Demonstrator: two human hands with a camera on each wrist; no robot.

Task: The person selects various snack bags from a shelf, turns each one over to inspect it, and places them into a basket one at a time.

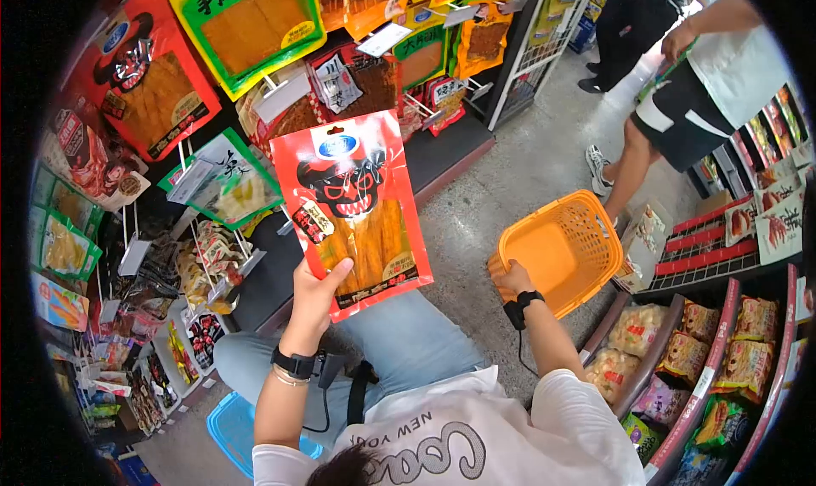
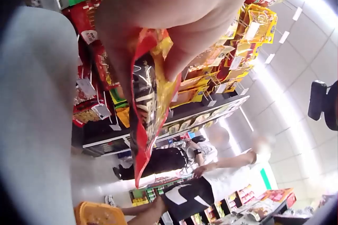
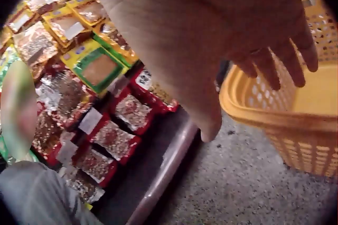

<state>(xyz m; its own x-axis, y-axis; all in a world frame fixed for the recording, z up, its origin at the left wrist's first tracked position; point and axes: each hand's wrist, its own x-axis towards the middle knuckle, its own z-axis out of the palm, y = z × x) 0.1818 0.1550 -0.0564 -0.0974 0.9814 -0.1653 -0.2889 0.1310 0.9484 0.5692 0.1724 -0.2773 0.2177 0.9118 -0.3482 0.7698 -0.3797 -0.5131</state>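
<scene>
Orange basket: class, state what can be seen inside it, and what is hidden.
The orange basket, tilted under the right hand, shows only its bare orange floor and slotted walls in the head view. The part under the near rim is covered, so it cannot be checked.

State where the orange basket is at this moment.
In the head view the orange basket sits right of centre above the grey floor, tilted, its near rim touched by the right hand, right of the red snack packet.

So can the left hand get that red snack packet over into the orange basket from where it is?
Probably yes. The left hand grips the red packet by its lower edge, and the orange basket sits tipped with its mouth open, steadied by the right hand; nothing lies between them.
</scene>
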